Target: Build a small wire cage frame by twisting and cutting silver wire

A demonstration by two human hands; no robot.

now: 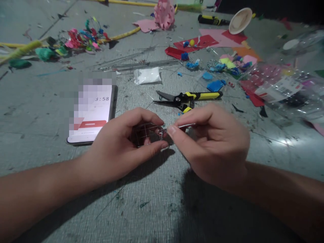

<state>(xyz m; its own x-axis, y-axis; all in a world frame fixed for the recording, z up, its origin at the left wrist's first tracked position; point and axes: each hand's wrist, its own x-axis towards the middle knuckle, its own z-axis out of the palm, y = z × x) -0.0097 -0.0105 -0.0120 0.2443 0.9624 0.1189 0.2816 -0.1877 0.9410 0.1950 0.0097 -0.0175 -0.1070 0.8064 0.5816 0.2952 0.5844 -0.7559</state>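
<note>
My left hand [118, 141] curls around a small wire frame [145, 131] with crossing thin bars, held between thumb and fingers. At the frame's right end sits a shiny twisted or clear bit [161, 132], too small to make out. My right hand [215, 145] pinches a thin wire [187, 125] between thumb and forefinger, its tip meeting that bit. Just beyond both hands lie yellow-and-black pruning snips [178, 100], blades apart and pointing left. One of their handles is partly hidden behind my right hand.
A phone [97, 111] lies left of my hands. Behind are a small bag of white material [149, 75], long thin wires [141, 64] and colourful scraps [83, 38]. Clear plastic packaging [286, 87] is on the right. A paper cup [240, 21] lies tipped at the back.
</note>
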